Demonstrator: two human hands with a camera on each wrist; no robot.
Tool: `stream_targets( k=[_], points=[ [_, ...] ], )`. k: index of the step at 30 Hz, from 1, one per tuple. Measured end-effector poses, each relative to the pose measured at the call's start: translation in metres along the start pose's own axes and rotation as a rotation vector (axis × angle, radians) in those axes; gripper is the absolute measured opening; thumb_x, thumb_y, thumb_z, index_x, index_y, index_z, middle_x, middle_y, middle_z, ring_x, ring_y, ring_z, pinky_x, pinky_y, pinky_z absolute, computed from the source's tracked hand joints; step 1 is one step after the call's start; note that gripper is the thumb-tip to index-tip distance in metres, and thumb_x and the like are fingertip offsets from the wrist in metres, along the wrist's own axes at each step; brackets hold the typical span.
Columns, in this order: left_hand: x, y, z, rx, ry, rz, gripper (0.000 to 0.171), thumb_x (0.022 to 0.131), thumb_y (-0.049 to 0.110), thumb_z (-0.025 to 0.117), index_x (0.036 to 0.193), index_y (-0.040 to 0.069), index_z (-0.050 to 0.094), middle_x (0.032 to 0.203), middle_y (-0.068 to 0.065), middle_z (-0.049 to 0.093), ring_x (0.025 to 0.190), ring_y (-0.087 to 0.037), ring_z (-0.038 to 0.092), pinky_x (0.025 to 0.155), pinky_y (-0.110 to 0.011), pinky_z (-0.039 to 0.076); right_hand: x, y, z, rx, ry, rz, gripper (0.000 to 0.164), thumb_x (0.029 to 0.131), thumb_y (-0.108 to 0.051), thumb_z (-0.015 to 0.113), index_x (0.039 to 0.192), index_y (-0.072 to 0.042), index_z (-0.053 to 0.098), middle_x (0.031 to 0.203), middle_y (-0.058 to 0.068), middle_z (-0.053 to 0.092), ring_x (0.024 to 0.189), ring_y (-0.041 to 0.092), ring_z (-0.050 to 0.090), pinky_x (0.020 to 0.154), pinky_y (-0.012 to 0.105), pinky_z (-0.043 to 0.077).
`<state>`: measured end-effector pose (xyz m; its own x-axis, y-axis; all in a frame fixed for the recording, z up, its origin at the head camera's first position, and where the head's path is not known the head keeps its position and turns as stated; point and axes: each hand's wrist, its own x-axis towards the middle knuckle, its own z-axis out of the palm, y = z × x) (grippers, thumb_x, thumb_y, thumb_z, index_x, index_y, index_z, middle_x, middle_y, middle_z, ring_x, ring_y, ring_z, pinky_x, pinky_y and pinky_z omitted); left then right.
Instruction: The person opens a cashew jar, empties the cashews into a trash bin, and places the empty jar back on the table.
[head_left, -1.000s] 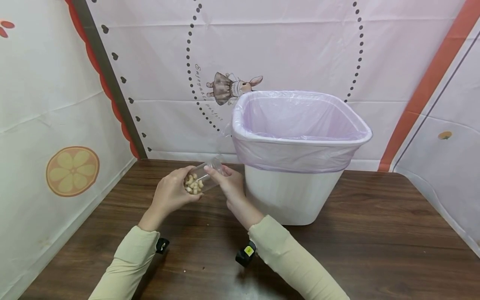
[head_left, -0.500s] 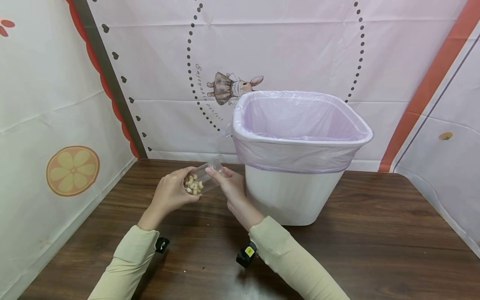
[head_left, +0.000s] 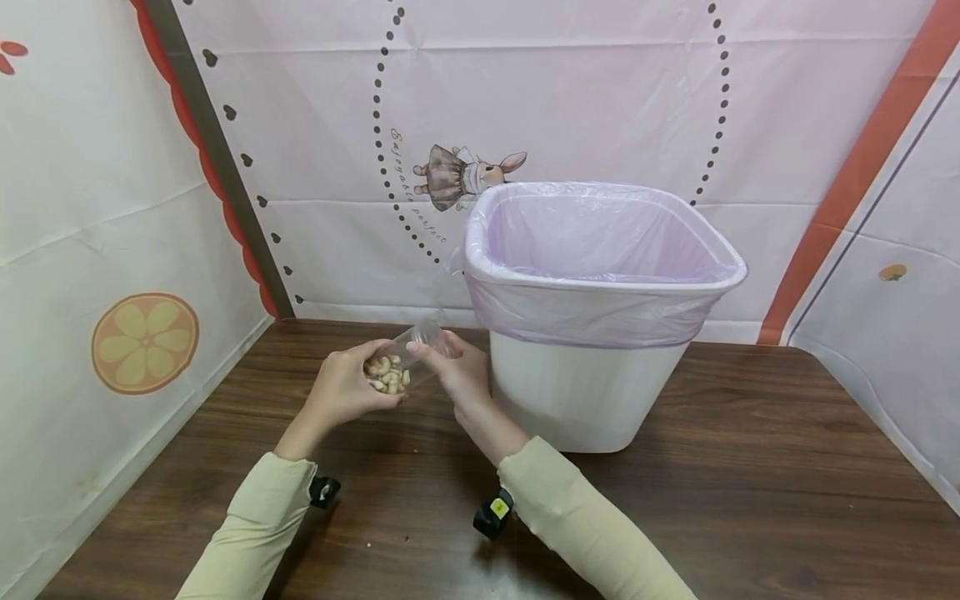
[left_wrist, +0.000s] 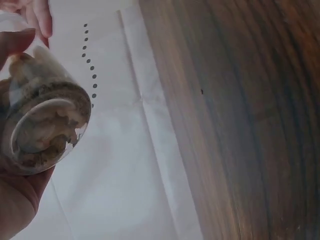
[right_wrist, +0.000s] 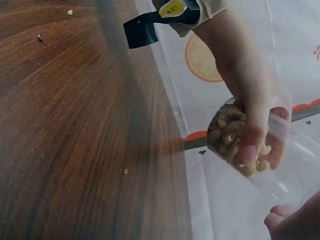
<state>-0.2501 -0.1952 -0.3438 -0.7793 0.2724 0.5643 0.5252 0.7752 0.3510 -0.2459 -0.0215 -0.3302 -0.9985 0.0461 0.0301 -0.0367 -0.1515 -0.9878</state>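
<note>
A clear jar [head_left: 411,360] of cashews [head_left: 388,377] is held tilted between both hands above the table, its base toward the left. My left hand [head_left: 348,383] grips the base end, its thumb and fingers round the wall. Around the other end curls my right hand [head_left: 461,371], with its thumb on the near side. The round base of the jar [left_wrist: 47,132] faces the camera in the left wrist view. In the right wrist view the cashews [right_wrist: 232,135] lie behind the left fingers; only part of the right hand [right_wrist: 297,222] shows. Whether a lid is on cannot be told.
A white bin [head_left: 570,392] with a thin purple liner [head_left: 592,312] stands right of the hands, close to the right one. Small crumbs [head_left: 369,544] dot the dark wooden table [head_left: 750,483]. Printed cloth [head_left: 322,150] walls off the back and sides.
The cashews have shifted a little inside the jar, and the jar has turned slightly in the hands. Both arms stay nearly where they were; the bin has not moved.
</note>
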Motion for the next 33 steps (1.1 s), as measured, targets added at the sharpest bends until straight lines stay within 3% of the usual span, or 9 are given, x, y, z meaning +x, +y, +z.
stream_targets(
  k=[7, 14, 23, 29, 33],
  points=[
    [0.002, -0.002, -0.005, -0.124, -0.09, -0.058, 0.065, 0.051, 0.029, 0.086, 0.107, 0.006, 0.064, 0.085, -0.007, 0.067, 0.071, -0.015, 0.059, 0.062, -0.03, 0.048, 0.001, -0.003, -0.004, -0.108, -0.067, -0.087, 0.065, 0.069, -0.028, 0.077, 0.124, -0.003, 0.054, 0.121, 0.01, 0.058, 0.109, 0.02, 0.055, 0.09, 0.03, 0.044],
    [0.001, -0.003, -0.008, -0.169, -0.159, -0.107, 0.065, 0.052, 0.03, 0.086, 0.108, 0.007, 0.063, 0.086, -0.005, 0.067, 0.072, -0.013, 0.058, 0.063, -0.029, 0.048, 0.003, -0.001, -0.007, -0.147, -0.121, -0.112, 0.062, 0.071, -0.028, 0.076, 0.125, -0.005, 0.055, 0.122, 0.009, 0.058, 0.108, 0.02, 0.055, 0.089, 0.031, 0.044],
    [0.002, 0.002, -0.006, -0.126, -0.11, -0.069, 0.063, 0.053, 0.029, 0.085, 0.108, 0.008, 0.063, 0.086, -0.006, 0.067, 0.072, -0.014, 0.059, 0.063, -0.03, 0.048, 0.005, -0.003, -0.011, -0.143, -0.13, -0.089, 0.073, 0.072, -0.03, 0.075, 0.132, -0.001, 0.045, 0.135, 0.011, 0.046, 0.121, 0.023, 0.045, 0.098, 0.033, 0.037],
    [0.003, 0.002, -0.007, -0.039, -0.049, -0.035, 0.068, 0.051, 0.03, 0.085, 0.11, 0.005, 0.062, 0.086, -0.009, 0.067, 0.07, -0.018, 0.059, 0.062, -0.033, 0.048, 0.005, -0.005, -0.01, -0.094, -0.112, -0.035, 0.072, 0.074, -0.03, 0.073, 0.131, 0.003, 0.044, 0.132, 0.017, 0.047, 0.121, 0.023, 0.046, 0.099, 0.032, 0.036],
    [0.003, 0.004, -0.009, -0.003, -0.046, -0.032, 0.072, 0.051, 0.03, 0.085, 0.113, 0.004, 0.06, 0.088, -0.01, 0.066, 0.071, -0.019, 0.059, 0.062, -0.035, 0.047, 0.005, -0.006, -0.01, -0.063, -0.112, -0.008, 0.068, 0.077, -0.031, 0.071, 0.129, 0.005, 0.046, 0.131, 0.018, 0.048, 0.119, 0.023, 0.047, 0.098, 0.033, 0.037]
  ],
)
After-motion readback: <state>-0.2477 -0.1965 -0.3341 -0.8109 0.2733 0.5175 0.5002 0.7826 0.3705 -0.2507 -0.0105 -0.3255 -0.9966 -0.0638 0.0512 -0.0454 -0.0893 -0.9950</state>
